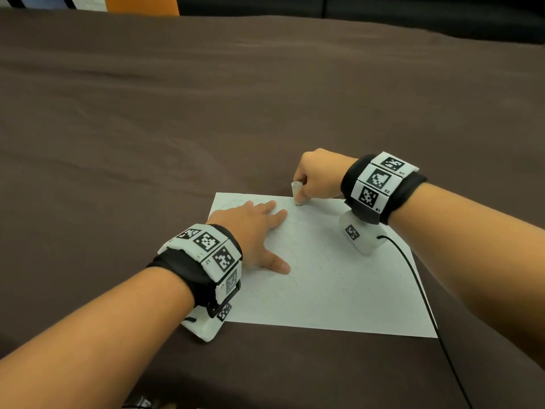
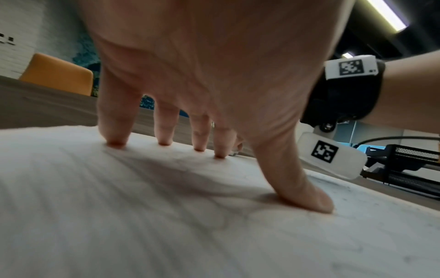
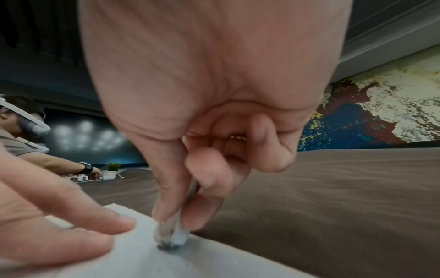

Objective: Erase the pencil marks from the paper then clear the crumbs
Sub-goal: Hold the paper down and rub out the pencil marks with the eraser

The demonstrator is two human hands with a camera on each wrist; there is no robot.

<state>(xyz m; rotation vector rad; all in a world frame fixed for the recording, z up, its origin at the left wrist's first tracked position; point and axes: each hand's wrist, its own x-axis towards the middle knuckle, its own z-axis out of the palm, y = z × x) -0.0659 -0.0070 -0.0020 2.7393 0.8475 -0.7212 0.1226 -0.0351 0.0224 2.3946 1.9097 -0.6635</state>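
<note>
A white sheet of paper (image 1: 339,276) with faint pencil lines and tiny dark crumbs lies on the brown table (image 1: 206,98). My left hand (image 1: 253,231) lies spread on the paper's left part, its fingertips (image 2: 116,143) and thumb pressing the sheet (image 2: 119,225). At the paper's far edge my right hand (image 1: 312,178) pinches a white eraser (image 1: 298,193). The eraser (image 3: 176,237) stands upright with its lower end on the sheet (image 3: 190,263), between my thumb and fingers.
A black cable (image 1: 421,290) runs from the right wrist unit across the paper's right edge to the table's near edge. An orange chair back (image 1: 141,4) stands beyond the far side. Another person (image 3: 23,131) sits far off to the left.
</note>
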